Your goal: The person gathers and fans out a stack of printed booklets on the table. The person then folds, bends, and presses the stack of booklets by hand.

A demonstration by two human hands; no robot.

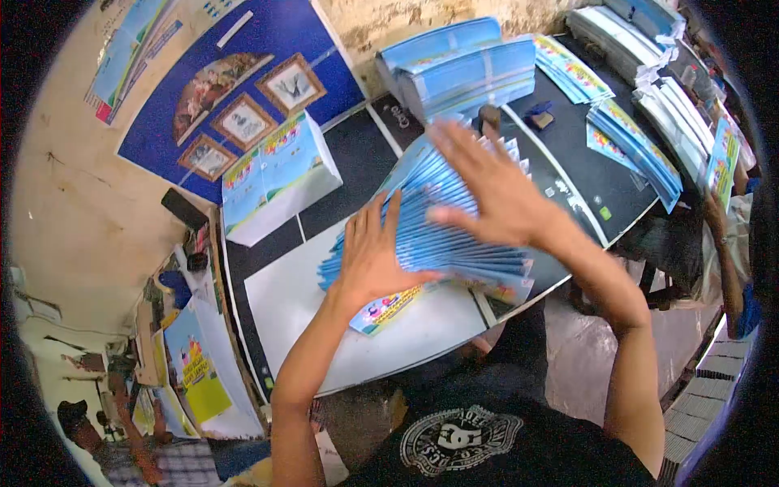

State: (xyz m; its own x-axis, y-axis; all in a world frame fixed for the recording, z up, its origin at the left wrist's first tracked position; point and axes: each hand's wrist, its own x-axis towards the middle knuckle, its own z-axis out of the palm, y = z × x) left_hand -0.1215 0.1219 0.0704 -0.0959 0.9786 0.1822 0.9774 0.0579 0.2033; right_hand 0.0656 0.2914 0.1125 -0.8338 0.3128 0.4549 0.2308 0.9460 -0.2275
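A fanned-out pile of blue printed booklets (446, 243) lies in front of me on the table. My left hand (369, 256) rests against the pile's left side, fingers spread and thumb stretched along the near edge. Over the right part of the pile is my right hand (495, 191), open with fingers apart and slightly blurred; whether it touches the booklets I cannot tell. A colourful printed cover (385, 312) sticks out from under the pile near my left wrist.
A tall stack of blue booklets (466, 77) stands at the back, with a thick stack of printed sheets (280, 178) at left. Smaller booklet bundles (637, 150) and a dark blue stapler-like object (540, 116) lie at right. Other people are at lower left (134, 450) and far right (730, 260).
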